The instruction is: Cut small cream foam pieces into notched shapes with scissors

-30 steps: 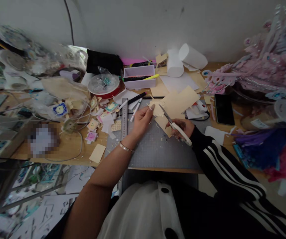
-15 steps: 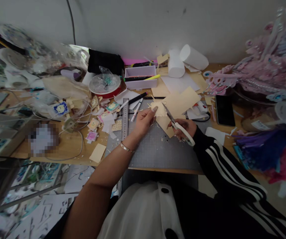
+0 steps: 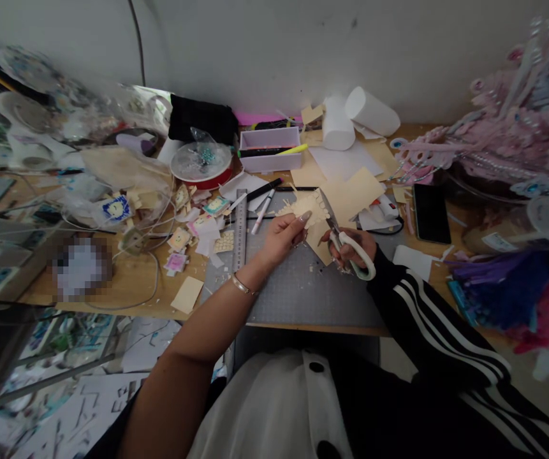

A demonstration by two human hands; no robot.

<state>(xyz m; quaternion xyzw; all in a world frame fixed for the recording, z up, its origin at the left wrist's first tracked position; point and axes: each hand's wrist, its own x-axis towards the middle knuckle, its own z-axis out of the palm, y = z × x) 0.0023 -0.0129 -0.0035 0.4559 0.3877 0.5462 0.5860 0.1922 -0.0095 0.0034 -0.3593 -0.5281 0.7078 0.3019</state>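
Note:
My left hand (image 3: 284, 237) pinches a cream paper piece (image 3: 308, 205) with a scalloped edge, held above the grey cutting mat (image 3: 293, 299). In my right hand (image 3: 358, 247) are scissors with white handles (image 3: 366, 271). Their blades point up and left, at the right edge of the paper piece. Whether the blades are fully closed is hard to tell. Larger cream sheets (image 3: 351, 194) lie behind and below both hands.
A metal ruler (image 3: 240, 233), a white pen (image 3: 263, 213) and a black marker (image 3: 263, 189) lie left of the hands. Behind stands a lilac box (image 3: 270, 159). A phone (image 3: 431, 213) is at the right; small decorated cards and scraps are at the left.
The paper piece has turned and shifted slightly right with my left hand. The scissors have tilted more upright, and their handles look wider apart.

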